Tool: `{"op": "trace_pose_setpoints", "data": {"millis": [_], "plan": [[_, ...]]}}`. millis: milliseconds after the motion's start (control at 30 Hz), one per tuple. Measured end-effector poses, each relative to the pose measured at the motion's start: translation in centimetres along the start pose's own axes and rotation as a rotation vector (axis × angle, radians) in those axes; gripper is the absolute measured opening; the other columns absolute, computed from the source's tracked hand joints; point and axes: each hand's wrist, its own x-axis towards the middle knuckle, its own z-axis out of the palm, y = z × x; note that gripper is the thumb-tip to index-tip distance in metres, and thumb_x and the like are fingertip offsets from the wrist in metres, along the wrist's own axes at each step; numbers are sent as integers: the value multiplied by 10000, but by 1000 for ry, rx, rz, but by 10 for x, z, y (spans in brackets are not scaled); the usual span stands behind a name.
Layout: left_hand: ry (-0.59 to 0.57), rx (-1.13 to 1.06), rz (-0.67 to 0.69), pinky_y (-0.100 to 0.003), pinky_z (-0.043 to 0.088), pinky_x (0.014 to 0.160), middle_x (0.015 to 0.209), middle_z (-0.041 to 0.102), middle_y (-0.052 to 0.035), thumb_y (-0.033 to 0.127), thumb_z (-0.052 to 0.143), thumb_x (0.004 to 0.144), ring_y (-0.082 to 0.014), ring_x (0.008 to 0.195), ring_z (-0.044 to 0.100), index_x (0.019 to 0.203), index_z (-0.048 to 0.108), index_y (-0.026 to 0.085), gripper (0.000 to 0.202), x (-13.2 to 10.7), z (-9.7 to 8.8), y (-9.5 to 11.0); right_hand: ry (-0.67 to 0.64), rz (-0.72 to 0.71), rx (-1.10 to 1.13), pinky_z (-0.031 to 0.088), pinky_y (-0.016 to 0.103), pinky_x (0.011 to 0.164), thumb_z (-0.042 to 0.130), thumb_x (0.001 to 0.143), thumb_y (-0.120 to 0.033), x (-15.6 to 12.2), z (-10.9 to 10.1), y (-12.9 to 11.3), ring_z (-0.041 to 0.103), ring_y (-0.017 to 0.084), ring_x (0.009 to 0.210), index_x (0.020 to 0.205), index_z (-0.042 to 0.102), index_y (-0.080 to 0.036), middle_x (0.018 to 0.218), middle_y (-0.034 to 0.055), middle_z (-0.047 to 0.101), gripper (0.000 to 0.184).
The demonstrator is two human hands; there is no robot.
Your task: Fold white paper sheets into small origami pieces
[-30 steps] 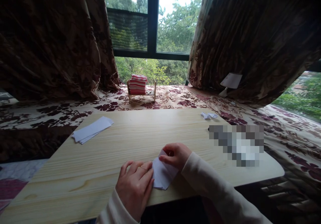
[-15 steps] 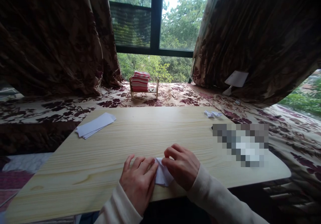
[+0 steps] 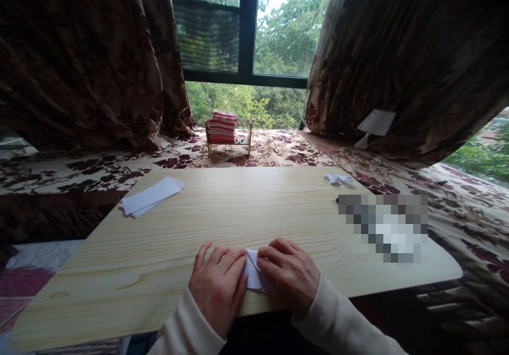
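Observation:
A small folded piece of white paper [image 3: 253,274] lies near the front edge of a light wooden table [image 3: 222,222]. My left hand [image 3: 218,286] rests flat on its left side, fingers stretched out and pressing down. On the paper's right side my right hand [image 3: 290,273] lies with fingers laid over it, pressing it to the table. Most of the paper is hidden under the two hands.
A stack of white paper sheets [image 3: 151,197] lies at the table's far left. A small folded paper shape [image 3: 337,179] sits at the far right corner. A blurred patch [image 3: 384,227] covers something on the right. Behind, a small wooden rack with striped cloth [image 3: 225,130], patterned curtains and a window.
My right hand has folded the paper over and come down flat on it. The paper now looks smaller and is mostly covered. The view shifted slightly.

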Motion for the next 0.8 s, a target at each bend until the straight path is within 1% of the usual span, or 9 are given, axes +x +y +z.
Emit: {"op": "trace_pose_setpoints", "data": {"millis": [267, 467, 567, 700, 800], "plan": [[-16, -10, -2, -469, 213, 949, 933, 647, -10, 221, 394, 830, -181, 884, 523, 896, 604, 218, 220, 1, -1, 0, 12, -8, -5, 292, 281, 636, 424, 864, -206, 0, -4, -2, 448, 142, 714, 732, 579, -167, 698, 18, 586, 208], [-2, 0, 3, -475, 213, 952, 910, 651, -8, 219, 403, 825, -177, 862, 531, 876, 605, 218, 208, 3, -2, 2, 34, -45, -2, 289, 278, 635, 387, 881, -204, -1, -7, 0, 450, 139, 712, 734, 574, -162, 691, 17, 591, 241], [-11, 28, 14, -471, 215, 955, 902, 648, -7, 209, 410, 818, -169, 856, 535, 870, 608, 216, 206, 3, -3, 2, 20, -45, 4, 291, 280, 634, 368, 888, -211, -2, -7, 1, 451, 141, 720, 740, 573, -167, 699, 19, 595, 257], [-6, 28, 18, -475, 220, 951, 899, 651, -6, 217, 407, 822, -169, 848, 540, 870, 606, 216, 205, 4, -4, 3, 1, -35, 3, 293, 283, 638, 377, 883, -214, -3, -7, 1, 454, 143, 728, 721, 563, -166, 711, 16, 600, 251], [3, 27, 18, -473, 219, 952, 893, 653, -7, 217, 409, 821, -168, 844, 540, 864, 608, 215, 204, 4, -3, 3, -6, -23, 0, 294, 283, 642, 388, 878, -207, -3, -7, 1, 458, 143, 737, 746, 566, -171, 729, 16, 604, 225]]}}
